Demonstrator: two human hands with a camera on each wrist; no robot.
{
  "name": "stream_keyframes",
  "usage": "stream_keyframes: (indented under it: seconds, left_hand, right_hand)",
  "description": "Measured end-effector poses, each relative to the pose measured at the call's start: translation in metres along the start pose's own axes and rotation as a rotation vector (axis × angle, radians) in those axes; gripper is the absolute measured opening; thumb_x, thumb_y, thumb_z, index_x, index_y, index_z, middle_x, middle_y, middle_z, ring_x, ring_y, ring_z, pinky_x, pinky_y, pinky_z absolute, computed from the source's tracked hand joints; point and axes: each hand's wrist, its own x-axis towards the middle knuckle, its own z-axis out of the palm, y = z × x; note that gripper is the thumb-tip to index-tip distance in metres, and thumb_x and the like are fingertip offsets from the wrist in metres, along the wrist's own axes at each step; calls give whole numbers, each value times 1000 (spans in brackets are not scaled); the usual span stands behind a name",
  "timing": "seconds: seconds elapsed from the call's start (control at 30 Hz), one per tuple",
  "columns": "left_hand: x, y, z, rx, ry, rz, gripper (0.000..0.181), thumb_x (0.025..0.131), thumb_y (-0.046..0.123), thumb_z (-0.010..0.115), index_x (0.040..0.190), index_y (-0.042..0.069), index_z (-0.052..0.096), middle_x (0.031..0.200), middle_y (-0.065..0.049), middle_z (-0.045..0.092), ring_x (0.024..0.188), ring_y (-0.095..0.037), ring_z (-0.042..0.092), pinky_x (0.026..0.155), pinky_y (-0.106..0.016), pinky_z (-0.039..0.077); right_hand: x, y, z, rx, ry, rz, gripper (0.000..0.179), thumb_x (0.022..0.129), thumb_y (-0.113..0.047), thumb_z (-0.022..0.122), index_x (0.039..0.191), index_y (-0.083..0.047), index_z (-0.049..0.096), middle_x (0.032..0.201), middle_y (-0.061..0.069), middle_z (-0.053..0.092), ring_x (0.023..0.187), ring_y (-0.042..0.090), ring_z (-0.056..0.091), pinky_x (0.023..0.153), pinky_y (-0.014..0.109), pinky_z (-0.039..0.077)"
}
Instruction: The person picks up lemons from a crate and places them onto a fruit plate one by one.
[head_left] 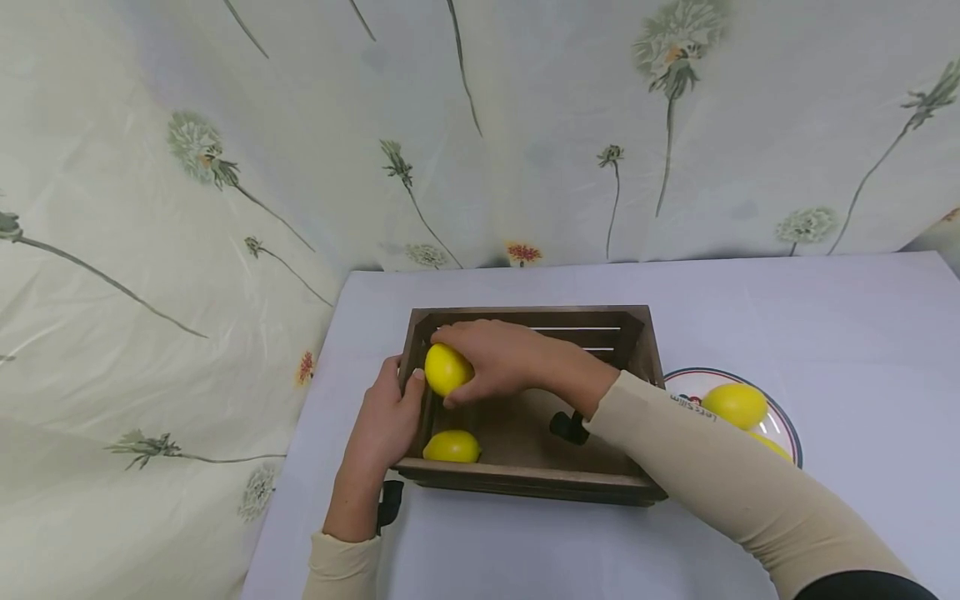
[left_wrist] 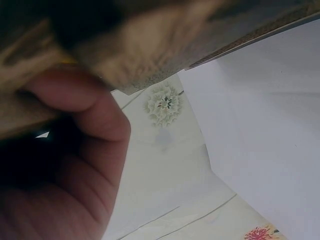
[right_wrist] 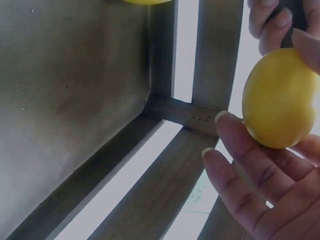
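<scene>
My right hand (head_left: 495, 354) holds a yellow lemon (head_left: 447, 370) inside the back left part of a brown slatted wooden crate (head_left: 540, 487). In the right wrist view this lemon (right_wrist: 280, 100) rests against the fingers, above the crate floor. My left hand (head_left: 386, 417) grips the crate's left wall, its thumb over the rim beside the held lemon; the left wrist view shows that hand (left_wrist: 90, 135) curled at the wood. A second lemon (head_left: 452, 447) lies on the crate floor in the front left corner.
Right of the crate, a white plate (head_left: 795, 446) with a dark blue rim carries lemons (head_left: 735, 406), partly hidden by my right sleeve (head_left: 720, 467). A white cloth covers the table (head_left: 847, 325). Behind and to the left hangs a dandelion-print curtain (head_left: 540, 150).
</scene>
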Motion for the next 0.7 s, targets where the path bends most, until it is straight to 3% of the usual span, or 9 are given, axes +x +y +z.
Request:
stream_keyframes:
  seconds: [0.7]
  left_hand:
    - [0, -1, 0, -18, -8, 6, 48, 111, 36, 44, 150, 7, 41, 121, -16, 70, 99, -32, 72, 82, -48, 62]
  right_hand:
    - [0, 1, -2, 17, 12, -4, 77, 85, -47, 83, 146, -11, 53, 122, -1, 63, 98, 15, 59, 85, 30, 53]
